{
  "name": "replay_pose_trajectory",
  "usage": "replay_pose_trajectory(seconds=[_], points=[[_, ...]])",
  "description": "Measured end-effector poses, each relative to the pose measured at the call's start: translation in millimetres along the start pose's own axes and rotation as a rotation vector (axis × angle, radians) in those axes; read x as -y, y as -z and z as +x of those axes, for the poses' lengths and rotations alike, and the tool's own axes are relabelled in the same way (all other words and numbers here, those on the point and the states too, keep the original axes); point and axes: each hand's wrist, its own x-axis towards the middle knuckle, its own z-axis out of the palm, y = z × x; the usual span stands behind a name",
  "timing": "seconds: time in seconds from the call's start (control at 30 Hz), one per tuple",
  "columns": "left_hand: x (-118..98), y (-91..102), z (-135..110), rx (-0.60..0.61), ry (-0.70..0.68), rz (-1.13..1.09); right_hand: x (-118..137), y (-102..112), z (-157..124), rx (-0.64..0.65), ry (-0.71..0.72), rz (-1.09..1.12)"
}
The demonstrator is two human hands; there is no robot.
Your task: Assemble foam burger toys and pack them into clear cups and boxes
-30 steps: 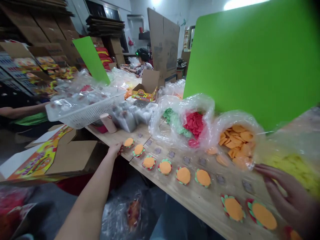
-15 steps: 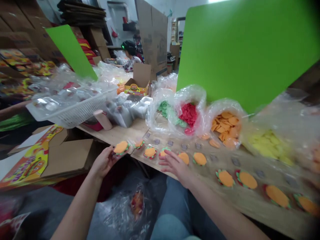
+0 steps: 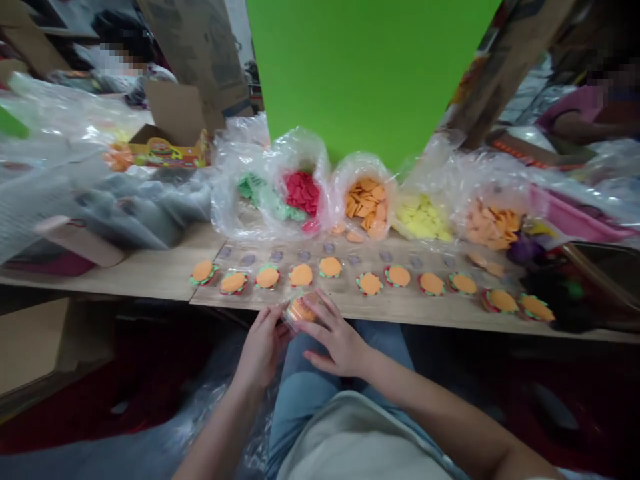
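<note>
Both hands meet in front of my lap at the table's near edge. My left hand (image 3: pixel 260 347) and my right hand (image 3: pixel 333 337) together pinch a small burger-shaped foam stack (image 3: pixel 301 310), orange on top, that seems wrapped in clear plastic. Just beyond them a row of several similar orange stacks with green and red rims (image 3: pixel 370 283) lies along the wooden board (image 3: pixel 150 273). Behind the row stand open plastic bags of foam pieces: green (image 3: pixel 260 200), red (image 3: pixel 301 191), orange (image 3: pixel 367 199), yellow (image 3: pixel 420 217) and more orange (image 3: pixel 493 223).
A tall green panel (image 3: pixel 365 67) stands behind the bags. A small printed cardboard box (image 3: pixel 160 147) and heaps of clear plastic (image 3: pixel 60 133) fill the left. Another person in a pink sleeve (image 3: pixel 575 117) works at the far right; someone else sits at the far left.
The view swung right and downward. My left hand took a stack from the row's left end and carried it to the middle, where my right hand, earlier at the bags, joined it.
</note>
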Motion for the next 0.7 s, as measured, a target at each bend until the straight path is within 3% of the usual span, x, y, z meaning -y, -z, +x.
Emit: replay_pose_trajectory(seconds=[0.13,0.2,0.3,0.33,0.4,0.47,0.57,0.7], points=[[21.5,-26.2,-1.9,0.085,0.043,-0.063,-4.6,10.6,-27.0,-0.029,0.013,0.034],[28.5,-35.8,-2.0,0.072,0.034,-0.052,-4.8,14.9,-32.9,-0.133,-0.069,0.145],[36.9,-50.5,-2.3,0.052,-0.006,-0.096,-8.3,19.2,-33.8,-0.532,-0.499,0.365],[39.6,-55.4,-2.4,0.048,-0.038,-0.105,-10.9,20.5,-32.8,-0.608,-0.659,0.464],[45.3,-64.0,-2.5,0.037,-0.116,-0.086,-17.7,23.4,-30.9,-0.569,-0.876,0.69],[50.9,-69.8,-2.5,0.025,-0.178,-0.032,-24.4,26.8,-30.5,-0.458,-0.948,0.879],[58.2,-72.9,-2.3,0.025,-0.215,0.03,-30.8,32.4,-33.2,-0.44,-0.934,0.945],[65.0,-72.1,-2.6,-0.02,-0.265,0.132,-33.2,39.6,-38.0,-0.442,-0.839,0.767]])
